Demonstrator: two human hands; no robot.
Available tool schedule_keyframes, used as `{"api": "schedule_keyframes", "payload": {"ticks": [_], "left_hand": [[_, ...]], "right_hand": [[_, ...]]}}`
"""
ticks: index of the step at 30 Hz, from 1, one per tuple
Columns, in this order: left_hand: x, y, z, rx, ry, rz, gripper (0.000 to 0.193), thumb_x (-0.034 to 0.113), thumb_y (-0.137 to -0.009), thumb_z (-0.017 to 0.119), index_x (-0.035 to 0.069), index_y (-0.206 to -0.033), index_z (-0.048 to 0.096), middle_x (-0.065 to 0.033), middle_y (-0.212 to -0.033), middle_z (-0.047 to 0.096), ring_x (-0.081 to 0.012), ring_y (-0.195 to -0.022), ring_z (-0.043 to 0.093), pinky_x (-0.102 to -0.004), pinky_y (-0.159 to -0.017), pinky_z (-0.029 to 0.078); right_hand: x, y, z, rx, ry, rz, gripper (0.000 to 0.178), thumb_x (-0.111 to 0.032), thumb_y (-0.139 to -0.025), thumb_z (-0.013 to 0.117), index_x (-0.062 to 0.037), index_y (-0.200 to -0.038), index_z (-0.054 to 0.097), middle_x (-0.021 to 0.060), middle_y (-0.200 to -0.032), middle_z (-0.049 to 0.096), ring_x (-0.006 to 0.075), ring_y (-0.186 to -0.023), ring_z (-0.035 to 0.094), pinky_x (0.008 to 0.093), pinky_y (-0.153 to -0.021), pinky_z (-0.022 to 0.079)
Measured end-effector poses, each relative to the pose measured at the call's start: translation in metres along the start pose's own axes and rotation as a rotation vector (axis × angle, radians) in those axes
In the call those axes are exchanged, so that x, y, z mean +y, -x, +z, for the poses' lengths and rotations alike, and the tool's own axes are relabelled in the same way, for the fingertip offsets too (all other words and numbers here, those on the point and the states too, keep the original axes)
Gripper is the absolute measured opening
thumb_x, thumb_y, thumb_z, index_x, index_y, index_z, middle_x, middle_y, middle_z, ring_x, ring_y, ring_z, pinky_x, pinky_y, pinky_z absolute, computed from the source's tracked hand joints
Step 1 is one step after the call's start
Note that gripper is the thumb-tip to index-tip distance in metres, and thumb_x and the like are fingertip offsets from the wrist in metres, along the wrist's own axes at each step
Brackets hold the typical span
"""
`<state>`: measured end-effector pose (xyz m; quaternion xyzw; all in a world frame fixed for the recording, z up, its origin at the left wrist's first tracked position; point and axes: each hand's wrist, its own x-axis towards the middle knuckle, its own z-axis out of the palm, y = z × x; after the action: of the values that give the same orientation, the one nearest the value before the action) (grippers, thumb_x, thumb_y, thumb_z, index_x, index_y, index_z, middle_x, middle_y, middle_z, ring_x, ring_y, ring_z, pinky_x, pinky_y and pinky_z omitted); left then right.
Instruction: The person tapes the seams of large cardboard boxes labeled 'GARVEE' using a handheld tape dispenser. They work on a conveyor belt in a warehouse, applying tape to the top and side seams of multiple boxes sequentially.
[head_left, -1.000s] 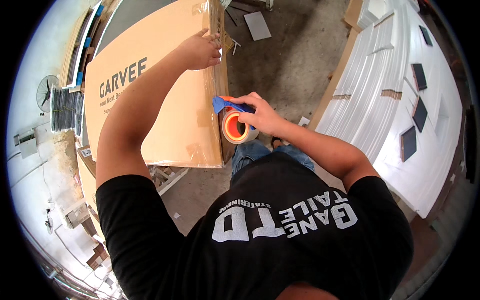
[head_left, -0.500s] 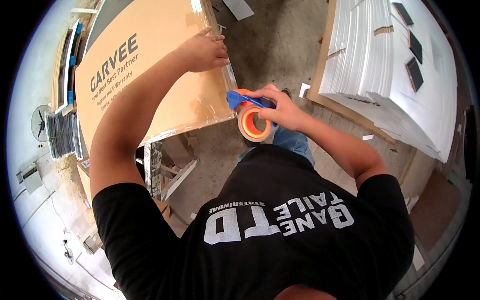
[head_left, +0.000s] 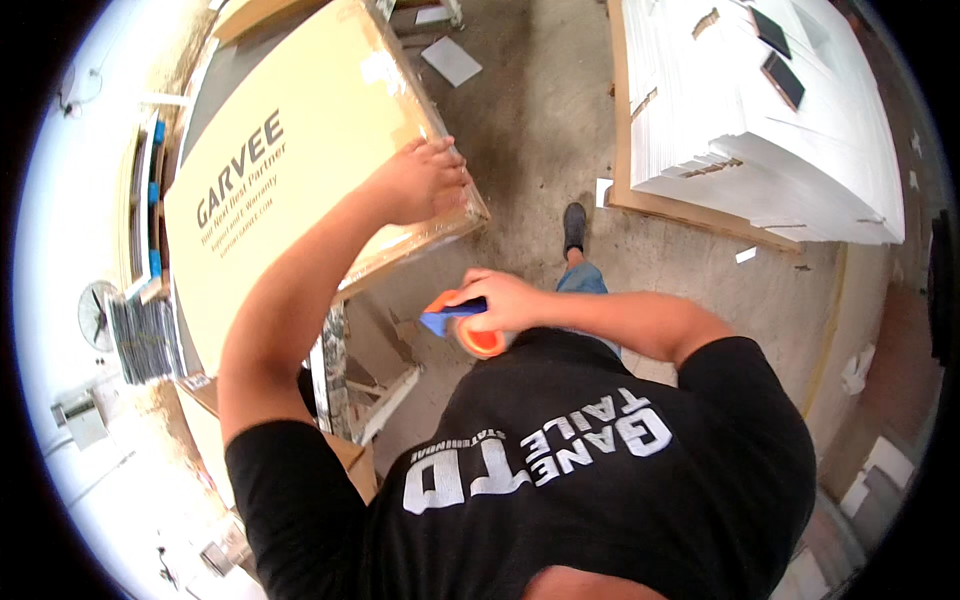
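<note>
A large flat brown cardboard box (head_left: 340, 120) lies at the upper left, with dark print on its top and shiny clear tape along its right edge. My left hand (head_left: 425, 182) lies on the box close to its near right corner, fingers spread over the taped edge. Below that corner, apart from the box, my right hand (head_left: 503, 300) is closed around a blue and orange tape dispenser (head_left: 437, 320). The tape roll (head_left: 484, 345), with its orange core, sits close to my shirt. Motion blurs the dispenser slightly, and my fingers hide part of its handle.
A tall stack of white sheets (head_left: 690, 150) stands on brown board at the right, two dark flat pieces (head_left: 784, 80) on top. White scraps (head_left: 452, 62) lie on the concrete floor. A worn stand (head_left: 330, 370) is beneath the box. A fan (head_left: 97, 315) is at the far left.
My right hand has drawn the tape dispenser away from the box corner, toward my body. My left hand has shifted nearer that corner. My view has shifted, and a foot now shows ahead.
</note>
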<state>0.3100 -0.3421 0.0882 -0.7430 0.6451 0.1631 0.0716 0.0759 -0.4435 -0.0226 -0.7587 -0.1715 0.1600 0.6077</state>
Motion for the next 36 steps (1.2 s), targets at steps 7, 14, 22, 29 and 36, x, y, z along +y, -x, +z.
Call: {"api": "schedule_keyframes", "payload": {"ticks": [7, 14, 22, 29, 36], "left_hand": [[0.055, 0.018, 0.026, 0.074, -0.022, -0.327, 0.089, 0.070, -0.086, 0.065, 0.016, -0.154, 0.044, -0.0096, -0.171, 0.024, -0.0331, -0.160, 0.014, -0.0596, -0.126, 0.015], [0.062, 0.014, 0.059, 0.284, -0.040, -0.388, 0.084, 0.059, -0.093, 0.062, 0.015, -0.160, 0.035, -0.0090, -0.172, 0.022, -0.0336, -0.160, 0.013, -0.0575, -0.127, 0.008], [0.055, 0.022, 0.049, 0.246, 0.027, -0.301, 0.091, 0.039, -0.079, 0.070, 0.014, -0.160, 0.036, -0.0111, -0.171, 0.024, -0.0369, -0.159, 0.014, -0.0597, -0.127, 0.010], [0.067, 0.008, 0.047, 0.267, 0.003, -0.420, 0.076, 0.060, -0.082, 0.076, 0.012, -0.137, 0.056, -0.0126, -0.168, 0.028, -0.0390, -0.158, 0.017, -0.0663, -0.123, 0.015], [0.062, 0.025, 0.058, 0.344, 0.028, -0.308, 0.074, 0.044, -0.089, 0.074, 0.015, -0.152, 0.047, -0.0102, -0.170, 0.028, -0.0354, -0.158, 0.020, -0.0612, -0.125, 0.016]], "right_hand": [[0.052, 0.033, -0.062, 0.115, -0.204, -0.020, 0.056, -0.027, -0.082, 0.078, -0.0099, -0.135, 0.070, 0.0129, -0.113, 0.062, 0.0244, -0.109, 0.062, 0.0359, -0.095, 0.050], [0.064, 0.044, -0.155, 0.518, -0.504, 0.069, 0.058, -0.013, -0.083, 0.061, 0.0029, -0.139, 0.061, 0.0083, -0.120, 0.057, 0.0170, -0.103, 0.061, 0.0274, -0.089, 0.051], [0.077, 0.042, -0.022, 0.244, -0.317, -0.031, 0.061, -0.028, -0.078, 0.076, -0.0092, -0.136, 0.069, 0.0134, -0.119, 0.062, 0.0268, -0.116, 0.060, 0.0387, -0.105, 0.045], [0.027, -0.017, 0.027, 0.066, 0.165, -0.097, 0.054, -0.034, -0.076, 0.073, -0.0199, -0.128, 0.074, 0.0078, -0.131, 0.064, 0.0322, -0.114, 0.064, 0.0412, -0.098, 0.053], [0.106, 0.053, -0.106, 0.505, -0.604, 0.172, 0.054, -0.021, -0.085, 0.068, -0.0043, -0.137, 0.067, 0.0101, -0.126, 0.061, 0.0221, -0.120, 0.060, 0.0352, -0.102, 0.048]]}}
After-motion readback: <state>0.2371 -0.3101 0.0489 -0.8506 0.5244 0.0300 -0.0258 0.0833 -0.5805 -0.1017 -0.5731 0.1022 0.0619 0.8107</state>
